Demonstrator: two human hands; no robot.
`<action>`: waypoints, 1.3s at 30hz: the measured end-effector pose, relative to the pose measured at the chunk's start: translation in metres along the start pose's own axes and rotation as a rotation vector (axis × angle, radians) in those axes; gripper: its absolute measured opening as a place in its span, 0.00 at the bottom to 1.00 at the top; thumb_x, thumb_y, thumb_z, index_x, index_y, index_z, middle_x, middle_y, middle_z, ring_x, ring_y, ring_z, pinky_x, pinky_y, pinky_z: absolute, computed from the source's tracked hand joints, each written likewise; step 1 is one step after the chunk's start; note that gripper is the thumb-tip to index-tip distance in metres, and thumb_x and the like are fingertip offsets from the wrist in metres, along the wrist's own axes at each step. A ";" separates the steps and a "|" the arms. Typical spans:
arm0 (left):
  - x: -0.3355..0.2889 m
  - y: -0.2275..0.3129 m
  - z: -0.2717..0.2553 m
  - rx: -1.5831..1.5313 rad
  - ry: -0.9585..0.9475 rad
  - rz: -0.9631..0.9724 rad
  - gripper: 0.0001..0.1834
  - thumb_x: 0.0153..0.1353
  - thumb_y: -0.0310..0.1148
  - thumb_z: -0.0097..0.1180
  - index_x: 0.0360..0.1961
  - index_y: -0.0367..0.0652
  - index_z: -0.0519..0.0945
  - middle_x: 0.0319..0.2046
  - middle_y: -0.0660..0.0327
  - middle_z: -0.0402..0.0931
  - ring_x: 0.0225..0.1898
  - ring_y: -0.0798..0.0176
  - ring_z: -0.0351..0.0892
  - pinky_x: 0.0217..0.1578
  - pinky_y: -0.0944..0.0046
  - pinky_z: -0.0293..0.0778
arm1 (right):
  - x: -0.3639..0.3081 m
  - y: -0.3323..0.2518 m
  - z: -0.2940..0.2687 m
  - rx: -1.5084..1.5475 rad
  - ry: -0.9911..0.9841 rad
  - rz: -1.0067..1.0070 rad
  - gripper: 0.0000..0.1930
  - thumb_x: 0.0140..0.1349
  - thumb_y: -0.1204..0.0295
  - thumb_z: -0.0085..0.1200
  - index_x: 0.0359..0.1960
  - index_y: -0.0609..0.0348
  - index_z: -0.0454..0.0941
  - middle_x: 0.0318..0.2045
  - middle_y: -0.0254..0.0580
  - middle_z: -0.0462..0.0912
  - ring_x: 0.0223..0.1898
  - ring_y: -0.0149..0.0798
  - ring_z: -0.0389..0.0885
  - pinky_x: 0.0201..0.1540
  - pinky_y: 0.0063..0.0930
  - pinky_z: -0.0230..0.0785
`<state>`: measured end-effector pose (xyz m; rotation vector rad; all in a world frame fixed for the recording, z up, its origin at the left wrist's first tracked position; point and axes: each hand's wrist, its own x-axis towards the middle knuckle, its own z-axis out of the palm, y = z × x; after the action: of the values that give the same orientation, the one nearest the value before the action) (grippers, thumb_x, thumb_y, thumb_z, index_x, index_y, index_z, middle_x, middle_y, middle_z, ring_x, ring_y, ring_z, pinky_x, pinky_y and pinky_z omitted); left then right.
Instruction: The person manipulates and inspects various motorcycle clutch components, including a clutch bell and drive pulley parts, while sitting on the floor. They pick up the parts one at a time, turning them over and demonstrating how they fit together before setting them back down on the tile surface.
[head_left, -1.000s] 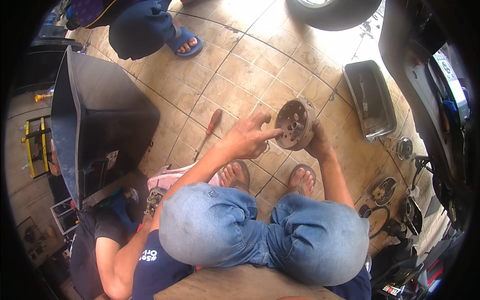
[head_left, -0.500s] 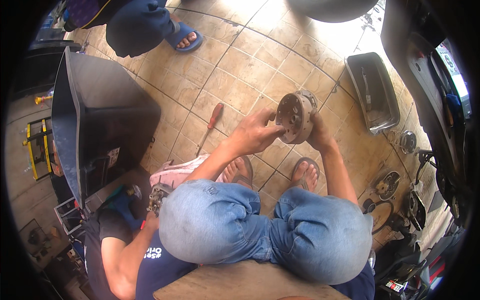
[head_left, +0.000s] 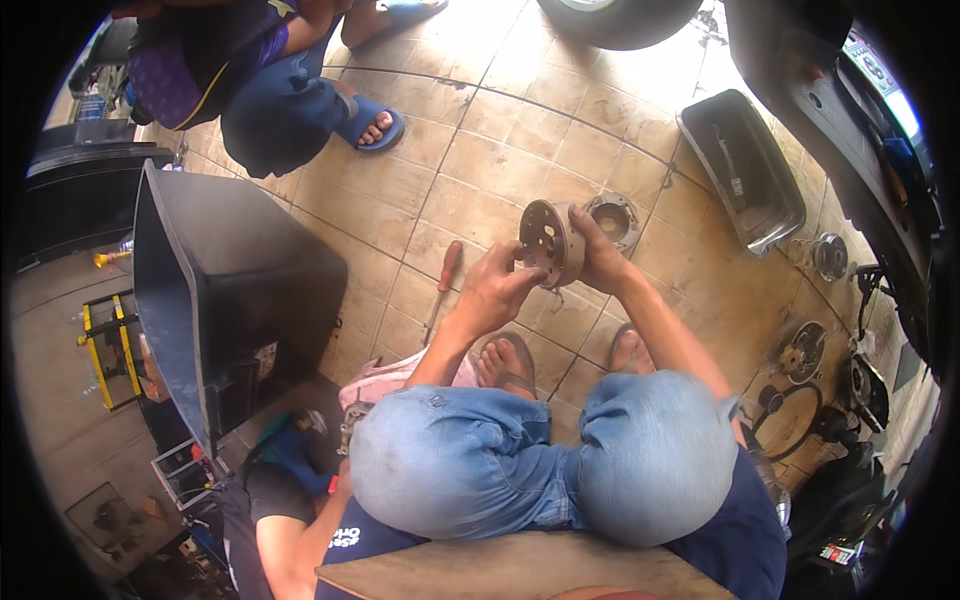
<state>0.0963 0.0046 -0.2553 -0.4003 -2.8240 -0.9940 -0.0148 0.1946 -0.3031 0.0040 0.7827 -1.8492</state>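
Above the floor in front of my knees I hold a round brown metal drum (head_left: 553, 243), with its holed face turned to the left. My right hand (head_left: 602, 258) is closed around the drum's right side, thumb along the upper rim. At the lower left edge, my left hand (head_left: 497, 289) pinches the rim with its fingertips; part of the fingers is hidden by the drum. Just beyond my right hand, a grey ring-shaped metal part (head_left: 626, 240) lies on the tiles.
A red-handled screwdriver (head_left: 451, 267) and a pink cloth (head_left: 385, 378) lie left of my feet. A large black bin (head_left: 265, 230) stands further left. A dark tray (head_left: 745, 165) and loose parts are at right. Another person's sandalled foot (head_left: 375, 127) is far left; someone's arm (head_left: 290, 550) is beside me.
Both hands have brought the drum a little left and nearer. The ring-shaped part, mostly behind the drum before, now shows beside it. The view has shifted slightly.
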 end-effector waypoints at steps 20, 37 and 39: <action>-0.008 -0.068 0.009 0.274 -0.178 0.026 0.07 0.52 0.26 0.63 0.33 0.42 0.80 0.36 0.56 0.75 0.38 0.51 0.81 0.35 0.53 0.78 | 0.008 -0.009 -0.020 -0.857 0.589 -0.170 0.28 0.65 0.59 0.64 0.59 0.69 0.76 0.46 0.53 0.85 0.47 0.47 0.85 0.52 0.45 0.79; 0.014 -0.050 0.030 0.052 0.024 -0.298 0.15 0.58 0.30 0.66 0.44 0.38 0.77 0.40 0.54 0.75 0.41 0.47 0.80 0.41 0.51 0.78 | -0.030 0.014 -0.090 -1.620 0.729 -0.697 0.59 0.41 0.62 0.79 0.74 0.55 0.52 0.64 0.56 0.67 0.64 0.60 0.66 0.67 0.55 0.60; 0.019 -0.035 0.032 -0.193 0.019 -0.424 0.18 0.61 0.33 0.68 0.48 0.38 0.77 0.44 0.55 0.76 0.42 0.57 0.81 0.40 0.58 0.78 | -0.034 0.013 -0.087 -1.589 0.639 -0.830 0.57 0.40 0.64 0.80 0.72 0.52 0.54 0.63 0.56 0.67 0.63 0.61 0.66 0.66 0.56 0.61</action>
<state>0.0674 0.0020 -0.2977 0.2045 -2.8655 -1.3398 -0.0201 0.2649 -0.3658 -0.8733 2.8181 -1.3575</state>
